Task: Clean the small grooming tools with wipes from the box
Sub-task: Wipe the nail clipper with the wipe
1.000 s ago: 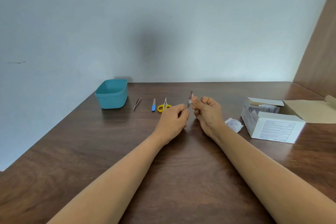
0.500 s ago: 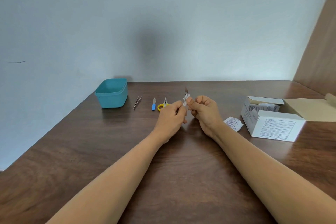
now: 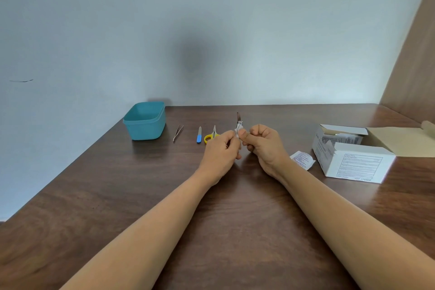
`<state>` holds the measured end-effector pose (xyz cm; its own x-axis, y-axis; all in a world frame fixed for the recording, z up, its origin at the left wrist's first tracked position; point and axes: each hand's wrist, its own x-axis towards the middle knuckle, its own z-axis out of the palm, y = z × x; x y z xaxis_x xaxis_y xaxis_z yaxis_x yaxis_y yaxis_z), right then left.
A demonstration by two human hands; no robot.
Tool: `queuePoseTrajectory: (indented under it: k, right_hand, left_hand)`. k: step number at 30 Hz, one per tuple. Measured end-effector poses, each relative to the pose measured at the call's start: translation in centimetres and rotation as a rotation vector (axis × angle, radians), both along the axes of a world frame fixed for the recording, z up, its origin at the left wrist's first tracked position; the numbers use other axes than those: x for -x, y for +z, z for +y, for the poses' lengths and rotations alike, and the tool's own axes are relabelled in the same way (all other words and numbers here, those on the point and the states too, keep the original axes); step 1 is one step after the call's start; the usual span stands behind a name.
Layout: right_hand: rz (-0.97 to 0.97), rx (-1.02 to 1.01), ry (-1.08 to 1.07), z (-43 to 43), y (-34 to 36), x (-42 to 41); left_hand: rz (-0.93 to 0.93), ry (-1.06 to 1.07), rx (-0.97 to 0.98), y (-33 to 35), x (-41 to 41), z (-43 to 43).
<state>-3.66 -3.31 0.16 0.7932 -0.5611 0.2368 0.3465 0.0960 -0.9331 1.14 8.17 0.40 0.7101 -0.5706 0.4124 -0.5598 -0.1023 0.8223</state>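
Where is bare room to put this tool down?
Bare wood lies in front of the tub, left of the left arm; between the forearms; and behind the right hand towards the box. Crowded: tweezers, file and scissors in a row, and the wrapper beside the box.

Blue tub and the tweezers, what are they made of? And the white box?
The blue tub looks like plastic: smooth, matte, one even colour, rounded corners. The tweezers look like metal: thin, grey, slightly shiny. The white box seems to be cardboard: folded flaps, a brown unprinted inside on the open lid.
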Motion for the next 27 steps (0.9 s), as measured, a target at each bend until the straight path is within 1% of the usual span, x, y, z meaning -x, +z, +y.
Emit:
queuePoseTrajectory:
  k: [2,4,8,10,15,21,25,27]
  right_hand:
    - [0.003,-0.001,0.001,0.02,0.11,0.07]
    - [-0.002,-0.051,-0.012,0.01,0.26,0.09]
    - [-0.064,-0.267,-0.041,-0.49,0.29,0.07]
    - [-0.084,-0.325,-0.037,-0.65,0.32,0.09]
    - [-0.093,-0.383,-0.044,-0.73,0.33,0.02]
    - [-0.085,-0.379,-0.073,-0.57,0.5,0.11]
    - [-0.115,-0.469,-0.124,-0.73,0.85,0.2]
    - [-0.111,-0.478,-0.133,-0.75,0.95,0.38]
  left_hand:
    - [-0.001,0.002,0.0,0.03,0.06,-0.05]
    - [-0.011,-0.006,-0.012,0.09,0.11,-0.01]
    - [-0.076,-0.046,-0.09,0.06,0.24,0.07]
    - [-0.085,-0.062,-0.102,0.06,0.26,0.09]
    - [-0.088,-0.085,-0.108,0.14,0.22,0.13]
    - [-0.07,-0.085,-0.117,0.28,0.33,0.14]
    - [-0.043,-0.079,-0.097,0.45,0.53,0.17]
    - [-0.012,-0.067,-0.063,0.43,0.51,0.07]
